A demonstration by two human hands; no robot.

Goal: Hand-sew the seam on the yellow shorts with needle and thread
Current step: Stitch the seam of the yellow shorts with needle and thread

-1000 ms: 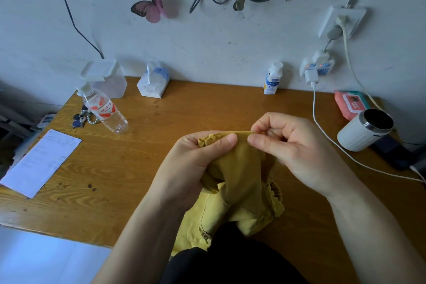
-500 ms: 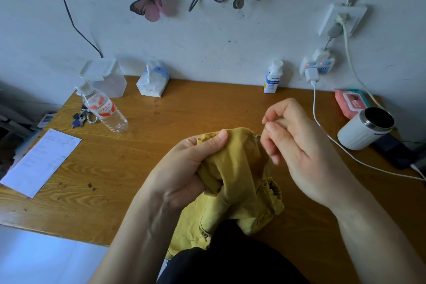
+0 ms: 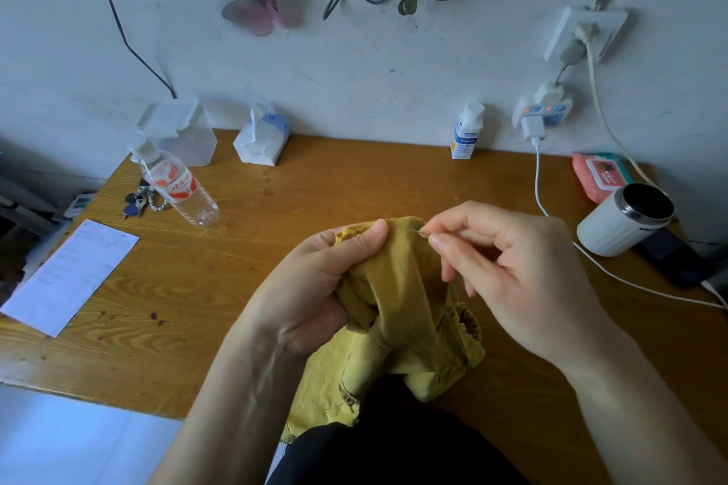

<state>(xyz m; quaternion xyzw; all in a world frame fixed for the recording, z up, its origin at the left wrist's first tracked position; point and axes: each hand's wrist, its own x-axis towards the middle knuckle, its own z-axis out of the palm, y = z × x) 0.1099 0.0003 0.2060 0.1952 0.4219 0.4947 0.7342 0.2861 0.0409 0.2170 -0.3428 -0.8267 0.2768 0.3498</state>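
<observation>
Left hand (image 3: pixel 315 287) grips a bunched fold of the yellow shorts (image 3: pixel 398 311), fingers curled under the cloth and thumb pressed flat along its upper edge. Right hand (image 3: pixel 516 272) pinches a thin needle (image 3: pixel 418 231) between thumb and forefinger, its tip at the cloth just right of the left thumb; the remaining fingers are loosely curled. A fine strand above the right forefinger may be thread, too faint to confirm. The hands are close together at the top of the fold but do not touch. The shorts hang from the left hand over the near edge of the wooden table (image 3: pixel 315 181), toward the person's lap.

On the table, left: a plastic water bottle (image 3: pixel 177 187) lying tilted, a bunch of keys (image 3: pixel 138 201) beside it, a sheet of paper (image 3: pixel 67 276), a clear lidded container (image 3: pixel 181 130). At the back against the wall: a tissue pack (image 3: pixel 262 138) and a small white bottle (image 3: pixel 467 132). Right: a white insulated cup (image 3: pixel 622 222) on its side, a pink wipes pack (image 3: pixel 598 175), and a white charging cable (image 3: pixel 537 177) running from a charger (image 3: pixel 533 128).
</observation>
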